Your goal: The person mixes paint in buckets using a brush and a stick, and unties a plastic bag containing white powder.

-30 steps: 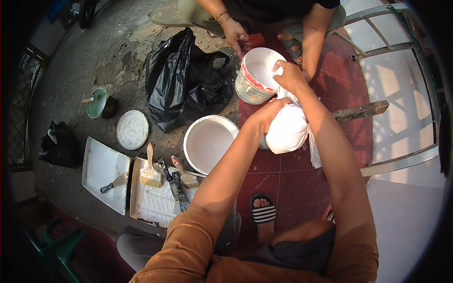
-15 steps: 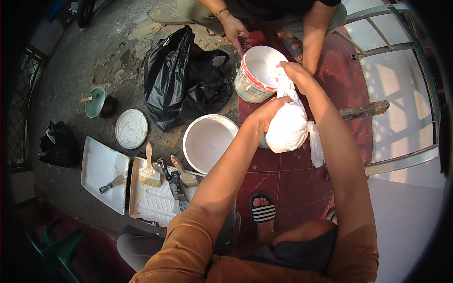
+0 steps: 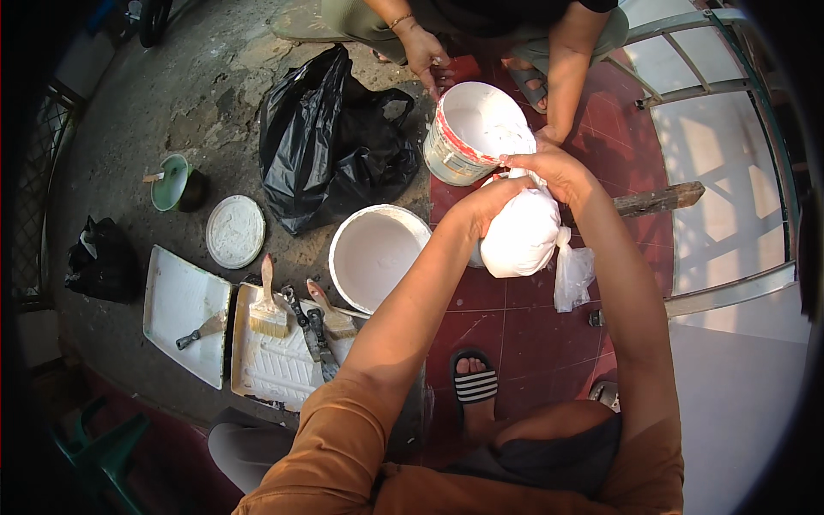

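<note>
A white plastic bag (image 3: 519, 236) full of white material hangs in my two hands, a knotted loose end at its right. My left hand (image 3: 496, 199) is closed on its upper left side. My right hand (image 3: 551, 172) grips its neck near the rim of a white bucket (image 3: 457, 161) with a red band and white paste inside. Another person's left hand (image 3: 429, 60) is at that bucket's side; their right hand is partly hidden behind mine. A second, wider white bucket (image 3: 365, 296) stands at lower left of my bag.
Black plastic bags (image 3: 318, 146) lie on the concrete, with a green pot (image 3: 176, 184), lid (image 3: 236, 232) and two paint trays (image 3: 184, 309) holding brushes (image 3: 268, 313) and scrapers. A wooden plank (image 3: 661, 197) and metal ladder-like frame (image 3: 742, 275) lie right. A green chair (image 3: 112, 446) is lower left.
My right hand has moved down and right along the bag's neck, toward my left hand. The knotted plastic end now hangs out more at the right.
</note>
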`<state>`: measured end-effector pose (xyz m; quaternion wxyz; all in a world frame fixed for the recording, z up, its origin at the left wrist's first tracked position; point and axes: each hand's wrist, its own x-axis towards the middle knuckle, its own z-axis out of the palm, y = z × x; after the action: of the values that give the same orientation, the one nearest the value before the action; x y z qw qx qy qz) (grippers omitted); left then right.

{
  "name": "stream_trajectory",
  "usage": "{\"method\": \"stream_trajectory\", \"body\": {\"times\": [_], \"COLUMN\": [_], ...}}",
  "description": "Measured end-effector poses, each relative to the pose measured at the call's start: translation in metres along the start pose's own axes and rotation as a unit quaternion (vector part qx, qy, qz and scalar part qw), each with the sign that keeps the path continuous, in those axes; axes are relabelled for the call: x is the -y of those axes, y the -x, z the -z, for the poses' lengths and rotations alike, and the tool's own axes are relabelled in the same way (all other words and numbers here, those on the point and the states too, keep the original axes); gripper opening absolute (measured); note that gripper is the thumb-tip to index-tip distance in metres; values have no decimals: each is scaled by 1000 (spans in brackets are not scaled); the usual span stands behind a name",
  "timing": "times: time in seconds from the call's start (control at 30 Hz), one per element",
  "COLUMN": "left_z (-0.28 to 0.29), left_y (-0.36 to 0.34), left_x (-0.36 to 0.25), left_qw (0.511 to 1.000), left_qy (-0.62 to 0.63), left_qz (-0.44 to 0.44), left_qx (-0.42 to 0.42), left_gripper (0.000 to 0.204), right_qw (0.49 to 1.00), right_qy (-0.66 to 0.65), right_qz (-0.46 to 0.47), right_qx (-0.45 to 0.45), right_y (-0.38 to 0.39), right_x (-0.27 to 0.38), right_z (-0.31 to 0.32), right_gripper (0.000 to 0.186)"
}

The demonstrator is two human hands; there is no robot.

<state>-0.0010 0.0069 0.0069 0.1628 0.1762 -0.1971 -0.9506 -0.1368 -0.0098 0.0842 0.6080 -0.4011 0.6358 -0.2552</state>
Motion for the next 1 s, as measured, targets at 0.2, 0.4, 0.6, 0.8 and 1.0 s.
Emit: {"method": "stream_trajectory", "body": {"times": [0.2, 0.4, 0.6, 0.8, 1.0], "left_z": [9, 0, 14, 14, 19], "left_y": [0, 5, 6, 4, 4], "left_x": [-2, -6, -13, -12, -12], "left_qw": [999, 1000, 999, 999, 999], "left_qy": [22, 2, -30, -32, -30], "left_qz": [19, 13, -11, -10, -4], "left_qx": [45, 24, 11, 7, 40], "left_gripper": [37, 38, 32, 33, 34], "right_qw": [992, 989, 992, 997, 984], "right_qy": [78, 66, -59, -33, -73], "right_qz": [12, -8, -110, -70, -93], "right_qx": [-97, -130, 6, -22, -134], "right_y": [-23, -24, 8, 11, 23], "right_x": [-18, -25, -8, -11, 1], "right_z": [-7, 2, -9, -10, -35], "right_gripper": [52, 56, 64, 52, 41]}}
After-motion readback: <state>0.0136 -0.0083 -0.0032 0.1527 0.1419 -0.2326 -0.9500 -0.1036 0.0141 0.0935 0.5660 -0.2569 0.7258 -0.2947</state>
